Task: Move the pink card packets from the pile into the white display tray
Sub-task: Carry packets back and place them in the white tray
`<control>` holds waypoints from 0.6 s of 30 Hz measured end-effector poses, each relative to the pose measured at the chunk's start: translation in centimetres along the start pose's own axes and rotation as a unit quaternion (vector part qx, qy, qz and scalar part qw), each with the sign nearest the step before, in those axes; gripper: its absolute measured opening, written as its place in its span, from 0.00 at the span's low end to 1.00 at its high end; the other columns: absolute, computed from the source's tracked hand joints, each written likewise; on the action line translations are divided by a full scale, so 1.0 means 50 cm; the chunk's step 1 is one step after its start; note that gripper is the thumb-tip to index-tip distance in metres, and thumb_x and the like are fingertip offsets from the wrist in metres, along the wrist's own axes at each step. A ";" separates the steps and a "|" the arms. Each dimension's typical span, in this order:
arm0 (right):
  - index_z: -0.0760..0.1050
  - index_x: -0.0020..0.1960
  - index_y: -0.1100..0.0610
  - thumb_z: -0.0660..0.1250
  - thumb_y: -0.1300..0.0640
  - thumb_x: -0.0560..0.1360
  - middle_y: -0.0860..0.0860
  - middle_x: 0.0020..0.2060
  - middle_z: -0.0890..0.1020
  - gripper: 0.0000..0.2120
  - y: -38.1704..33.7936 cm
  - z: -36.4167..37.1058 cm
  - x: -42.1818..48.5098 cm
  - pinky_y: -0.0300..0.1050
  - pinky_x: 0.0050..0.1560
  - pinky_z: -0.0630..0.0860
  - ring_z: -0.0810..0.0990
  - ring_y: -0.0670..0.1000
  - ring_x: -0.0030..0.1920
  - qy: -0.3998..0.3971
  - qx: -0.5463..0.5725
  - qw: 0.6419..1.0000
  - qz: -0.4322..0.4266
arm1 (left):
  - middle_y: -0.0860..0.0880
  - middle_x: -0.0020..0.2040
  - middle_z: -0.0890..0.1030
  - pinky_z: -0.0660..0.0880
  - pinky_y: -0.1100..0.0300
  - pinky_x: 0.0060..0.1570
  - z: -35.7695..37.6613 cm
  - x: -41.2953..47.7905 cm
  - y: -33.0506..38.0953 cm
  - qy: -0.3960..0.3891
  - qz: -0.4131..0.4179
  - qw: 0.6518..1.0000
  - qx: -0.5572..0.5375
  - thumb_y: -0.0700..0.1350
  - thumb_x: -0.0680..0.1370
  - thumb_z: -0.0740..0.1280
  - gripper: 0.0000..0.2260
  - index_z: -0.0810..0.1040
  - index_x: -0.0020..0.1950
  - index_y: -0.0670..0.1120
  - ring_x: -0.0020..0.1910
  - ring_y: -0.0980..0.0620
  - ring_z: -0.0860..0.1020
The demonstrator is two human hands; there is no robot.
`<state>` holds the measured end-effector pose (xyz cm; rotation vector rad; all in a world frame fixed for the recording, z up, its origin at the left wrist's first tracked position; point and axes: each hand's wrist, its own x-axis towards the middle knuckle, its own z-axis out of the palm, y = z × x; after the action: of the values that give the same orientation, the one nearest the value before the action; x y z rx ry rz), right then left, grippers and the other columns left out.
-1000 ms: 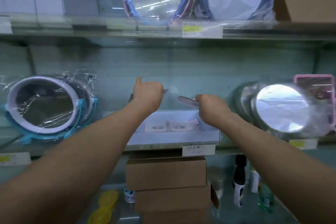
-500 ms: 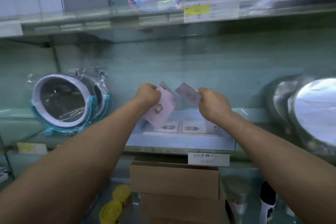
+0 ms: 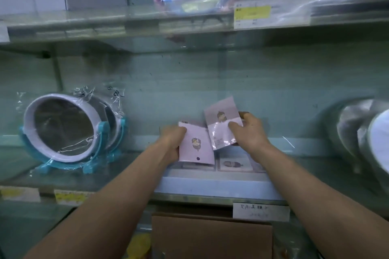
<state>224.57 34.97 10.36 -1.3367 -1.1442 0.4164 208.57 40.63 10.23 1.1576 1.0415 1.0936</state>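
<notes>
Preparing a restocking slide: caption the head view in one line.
Left hand grips the lower pink packet, right hand pinches the upper pink packet, over the white display tray.

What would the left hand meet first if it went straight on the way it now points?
Probably the pink packet in the right hand: the left hand, gripping its own packet, points toward it. Depth is unclear.

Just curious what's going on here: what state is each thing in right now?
Left hand: holds lower pink packet.
Right hand: pinches upper pink packet, tilted.
White display tray: flat packets lie inside.
Round mirror: upright, plastic-wrapped.
</notes>
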 end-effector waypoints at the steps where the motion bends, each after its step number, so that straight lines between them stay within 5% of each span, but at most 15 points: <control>1: 0.73 0.54 0.57 0.61 0.65 0.77 0.54 0.46 0.79 0.08 0.001 0.000 0.003 0.57 0.47 0.81 0.80 0.58 0.47 0.000 0.022 1.000 0.005 | 0.43 0.39 0.77 0.75 0.44 0.46 -0.001 0.003 -0.001 -0.004 0.012 1.000 -0.002 0.32 0.81 0.53 0.13 0.71 0.42 0.43 0.34 0.47 0.76; 4: 0.73 0.49 0.55 0.62 0.64 0.77 0.51 0.41 0.79 0.06 -0.002 -0.001 0.006 0.48 0.45 0.78 0.78 0.54 0.44 0.052 0.034 0.997 -0.041 | 0.41 0.47 0.78 0.78 0.50 0.36 -0.006 0.012 -0.005 0.016 0.073 0.997 0.003 0.28 0.78 0.54 0.14 0.74 0.53 0.43 0.34 0.47 0.77; 6: 0.73 0.49 0.55 0.62 0.64 0.76 0.52 0.43 0.79 0.06 -0.007 -0.003 0.004 0.40 0.42 0.76 0.78 0.52 0.44 0.082 0.024 0.992 -0.092 | 0.40 0.56 0.76 0.78 0.51 0.38 -0.013 0.018 -0.008 0.032 0.093 0.995 0.000 0.28 0.77 0.55 0.23 0.68 0.69 0.47 0.38 0.45 0.77; 8: 0.74 0.50 0.56 0.62 0.65 0.76 0.51 0.43 0.79 0.06 -0.008 -0.003 -0.001 0.29 0.34 0.70 0.76 0.50 0.43 0.078 0.006 0.990 -0.118 | 0.40 0.61 0.74 0.78 0.49 0.41 -0.013 0.014 -0.008 0.028 0.099 0.995 0.013 0.29 0.78 0.55 0.27 0.64 0.73 0.51 0.41 0.43 0.77; 13: 0.76 0.45 0.56 0.63 0.69 0.74 0.49 0.40 0.78 0.09 -0.009 0.004 -0.014 0.26 0.34 0.67 0.73 0.41 0.38 0.013 -0.022 0.987 -0.159 | 0.41 0.49 0.79 0.78 0.56 0.36 0.000 -0.032 0.007 -0.074 0.031 0.997 0.018 0.39 0.80 0.60 0.09 0.78 0.55 0.43 0.37 0.47 0.78; 15: 0.77 0.44 0.56 0.63 0.70 0.73 0.48 0.39 0.77 0.11 -0.009 0.007 -0.021 0.27 0.36 0.67 0.74 0.38 0.37 -0.013 -0.043 0.982 -0.184 | 0.42 0.43 0.82 0.77 0.56 0.36 -0.001 -0.038 0.012 -0.122 0.004 0.993 -0.009 0.53 0.81 0.56 0.17 0.79 0.47 0.43 0.37 0.47 0.79; 18: 0.81 0.44 0.56 0.67 0.70 0.71 0.47 0.43 0.77 0.11 -0.001 0.014 -0.025 0.30 0.46 0.69 0.76 0.46 0.46 -0.048 -0.113 0.970 -0.211 | 0.45 0.41 0.83 0.78 0.55 0.41 -0.001 -0.033 0.010 -0.163 0.000 0.987 0.006 0.63 0.78 0.54 0.26 0.81 0.48 0.44 0.39 0.48 0.81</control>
<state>223.44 34.31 9.79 -1.2295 -1.5522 0.0401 208.18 39.06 10.81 1.2956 0.7920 0.8621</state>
